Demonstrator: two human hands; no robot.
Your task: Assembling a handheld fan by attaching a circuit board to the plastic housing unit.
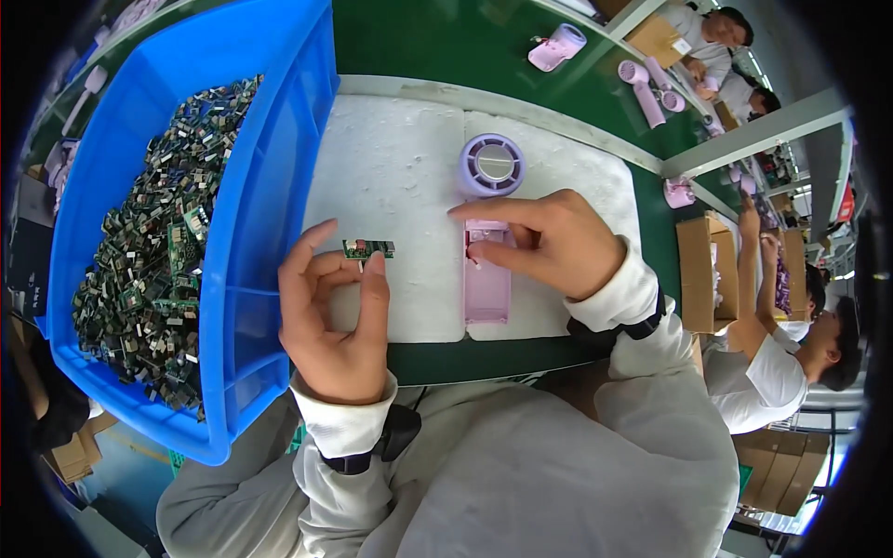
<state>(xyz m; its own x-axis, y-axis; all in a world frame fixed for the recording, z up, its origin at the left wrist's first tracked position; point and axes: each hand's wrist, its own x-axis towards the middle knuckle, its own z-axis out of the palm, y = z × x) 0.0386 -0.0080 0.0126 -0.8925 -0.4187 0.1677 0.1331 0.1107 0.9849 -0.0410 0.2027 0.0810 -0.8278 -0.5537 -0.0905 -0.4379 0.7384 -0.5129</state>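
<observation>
My left hand (337, 325) pinches a small green circuit board (369, 249) between thumb and fingers, just above the white foam mat (409, 167). To its right lies a pink handheld fan (487, 302), its round purple head (491, 166) pointing away from me and its handle housing open toward me. My right hand (558, 244) reaches over the handle from the right. Its thumb and forefinger are apart, the thumb at a short red wire (472, 253) inside the housing. Whether the thumb presses the wire is hard to see, and the other fingers are curled.
A deep blue bin (265, 214) full of small circuit boards (153, 251) stands close on my left. More pink fan parts (558, 46) sit on the green bench (409, 46) beyond the mat. At right are a metal post (758, 133), cardboard boxes (699, 274) and several co-workers.
</observation>
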